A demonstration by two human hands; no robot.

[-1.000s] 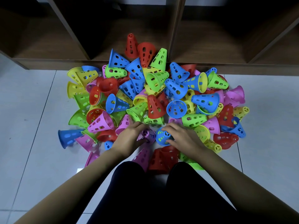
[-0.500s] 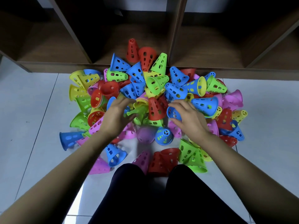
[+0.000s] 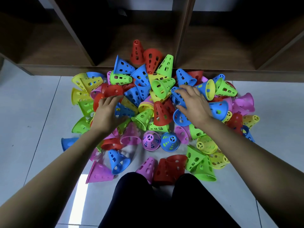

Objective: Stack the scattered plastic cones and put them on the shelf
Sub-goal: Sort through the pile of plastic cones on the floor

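The heap of plastic cones (image 3: 162,87) lies on the pale, glossy floor (image 3: 29,112), directly ahead of the kneeling person and pressed against the front edge of the dark wooden shelf (image 3: 54,69), whose open compartments sit just beyond it. Both hands are over the far middle of the heap. The right hand (image 3: 192,102) is nearer the shelf. Its fingers arch over a blue cone (image 3: 178,98), with the thumb on the near side. Whether they already pinch it cannot be told. That cone lies on its side, and the fingers hide which way its tip points. The left hand (image 3: 107,112) is relaxed and holds nothing, its fairly straight fingers reaching onto a red cone (image 3: 111,91) that also lies on its side.

The cones are thin, hard, smooth moulded plastic in red, blue, green, yellow and pink. They taper, are pierced with oval holes, and have a wide open mouth. That shape should let them nest easily once their axes are lined up, though they would probably slide against each other in a loose grip.
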